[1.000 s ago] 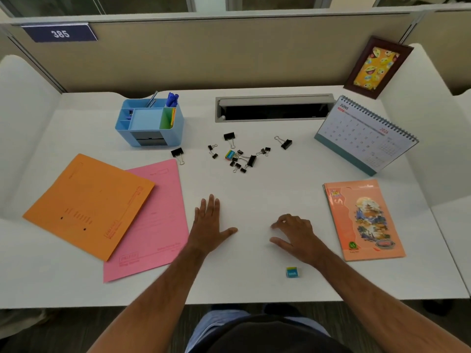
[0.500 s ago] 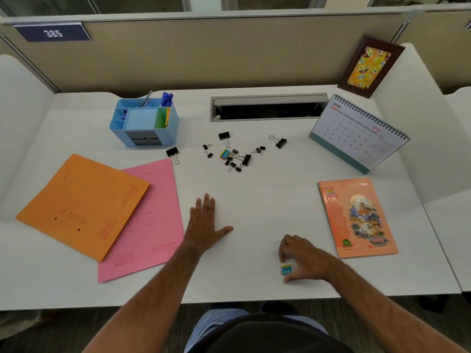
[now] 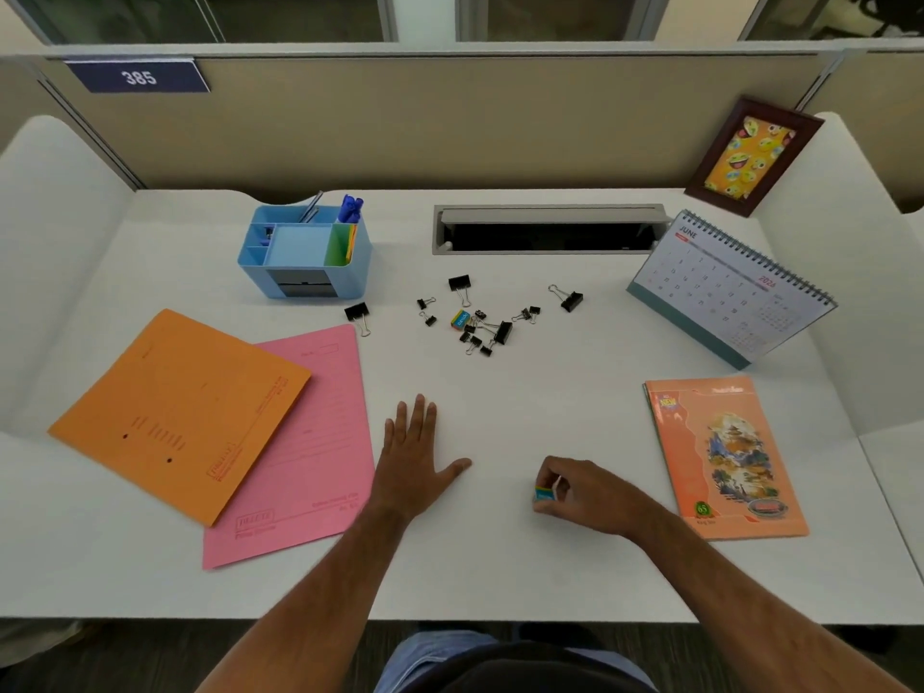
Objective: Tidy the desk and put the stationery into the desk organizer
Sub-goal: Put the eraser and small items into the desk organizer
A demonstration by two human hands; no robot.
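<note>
My right hand [image 3: 582, 495] pinches a small blue-green eraser [image 3: 542, 494] between thumb and fingertips near the desk's front middle. My left hand [image 3: 412, 465] lies flat on the white desk [image 3: 550, 402], fingers straight and spread. A light blue desk organizer [image 3: 305, 252] with pens in it stands at the back left. Several black binder clips [image 3: 492, 332] lie scattered in the middle, with a second small eraser [image 3: 460, 320] among them. One clip [image 3: 357, 315] lies beside the pink folder's top corner.
An orange folder [image 3: 180, 412] overlaps a pink folder [image 3: 305, 452] at the left. An orange notebook [image 3: 725, 455] lies at the right, a desk calendar [image 3: 725, 292] and photo frame [image 3: 752, 155] behind it. A cable slot [image 3: 547, 235] opens at the back centre.
My right hand moved back toward the front edge, came down on the small eraser and now pinches it, lifted slightly. My left hand stayed flat in place.
</note>
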